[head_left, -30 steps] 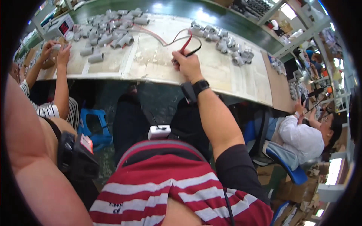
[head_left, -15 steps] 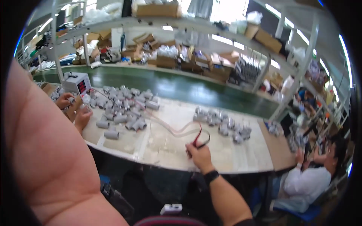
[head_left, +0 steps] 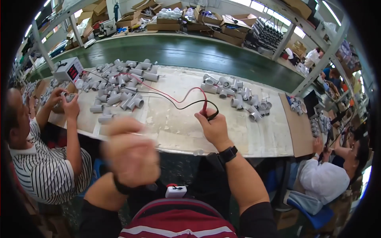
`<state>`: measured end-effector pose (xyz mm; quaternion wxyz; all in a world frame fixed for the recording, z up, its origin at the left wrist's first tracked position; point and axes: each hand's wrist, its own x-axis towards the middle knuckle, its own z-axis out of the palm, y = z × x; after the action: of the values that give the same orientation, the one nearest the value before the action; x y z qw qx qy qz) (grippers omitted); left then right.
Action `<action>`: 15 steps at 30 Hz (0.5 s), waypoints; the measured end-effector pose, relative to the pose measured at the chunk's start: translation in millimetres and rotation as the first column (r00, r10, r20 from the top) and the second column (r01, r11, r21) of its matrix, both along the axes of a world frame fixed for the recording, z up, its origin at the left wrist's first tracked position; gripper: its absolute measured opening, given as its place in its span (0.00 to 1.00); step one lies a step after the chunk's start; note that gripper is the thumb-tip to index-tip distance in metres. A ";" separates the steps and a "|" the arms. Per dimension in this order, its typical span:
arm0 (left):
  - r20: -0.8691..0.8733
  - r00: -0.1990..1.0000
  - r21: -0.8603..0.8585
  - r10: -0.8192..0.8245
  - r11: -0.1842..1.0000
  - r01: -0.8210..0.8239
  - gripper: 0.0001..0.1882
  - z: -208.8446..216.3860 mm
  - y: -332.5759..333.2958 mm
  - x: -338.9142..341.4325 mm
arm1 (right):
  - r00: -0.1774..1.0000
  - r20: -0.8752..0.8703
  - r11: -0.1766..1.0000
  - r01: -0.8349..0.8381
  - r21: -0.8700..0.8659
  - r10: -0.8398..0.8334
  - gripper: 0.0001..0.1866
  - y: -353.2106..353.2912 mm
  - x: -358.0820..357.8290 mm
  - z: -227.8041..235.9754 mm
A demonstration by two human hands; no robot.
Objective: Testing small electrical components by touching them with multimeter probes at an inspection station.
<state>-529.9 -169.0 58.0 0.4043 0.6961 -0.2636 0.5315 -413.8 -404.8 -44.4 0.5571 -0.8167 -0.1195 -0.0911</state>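
Note:
My right hand, with a dark watch on the wrist, is closed round a red test probe and a black test probe above the table. Their red and black leads loop left across the tabletop toward a white box with a red display. Smeared by motion, my left hand is raised over the table's front edge, and its fingers cannot be made out. Left of the leads lies a heap of grey tubular plastic fittings; a smaller group of such fittings lies to the right.
At the left a person in a striped shirt handles a grey part. Another person in white sits at the right. Beyond the table runs a green belt, with cardboard boxes behind it. A metal post stands at the far right.
My left arm, which filled the left side, has come down and back, so the left hand now shows near the middle. The view has tilted down. My right hand still holds the probes.

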 end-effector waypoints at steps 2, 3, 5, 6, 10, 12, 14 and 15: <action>-0.518 0.842 0.247 -0.148 0.917 0.313 0.12 -42.8 -22.5 18.4 | 0.927 0.372 0.941 0.086 -0.327 0.045 0.09 -8.2 13.6 24.5; -0.606 0.788 0.313 -0.111 0.877 0.364 0.15 -53.7 -37.7 33.5 | 0.932 0.360 0.941 0.081 -0.328 0.045 0.09 -14.9 21.1 38.5; -0.682 0.731 0.402 -0.019 0.825 0.397 0.21 -70.0 -64.4 80.2 | 0.869 0.492 0.916 0.155 -0.370 0.051 0.08 -27.5 41.2 66.8; -0.677 0.736 0.438 0.023 0.816 0.378 0.24 -76.6 -77.0 112.8 | 0.876 0.480 0.917 0.148 -0.371 0.052 0.08 -34.1 48.6 79.2; -0.654 0.757 0.479 0.018 0.784 0.395 0.34 -87.5 -123.1 262.3 | 0.859 0.512 0.895 0.210 -0.392 0.022 0.08 -48.3 67.1 117.0; -0.532 0.826 0.616 0.186 0.754 0.227 0.37 -117.5 -129.4 329.5 | 0.865 0.501 0.904 0.193 -0.382 0.026 0.07 -46.7 74.0 122.7; -0.698 0.695 0.537 0.172 0.767 0.350 0.37 -117.2 -137.0 342.0 | 0.867 0.498 0.903 0.205 -0.377 0.011 0.07 -54.2 73.2 122.2; -0.830 0.533 0.439 0.165 0.783 0.442 0.37 -115.6 -139.9 340.6 | 0.865 0.501 0.905 0.207 -0.372 0.007 0.08 -58.3 70.2 120.3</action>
<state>-189.3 -308.9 -57.6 0.2784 0.9269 -0.2510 -0.0160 -343.6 -463.1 75.9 0.3171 -0.8707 -0.2299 -0.2975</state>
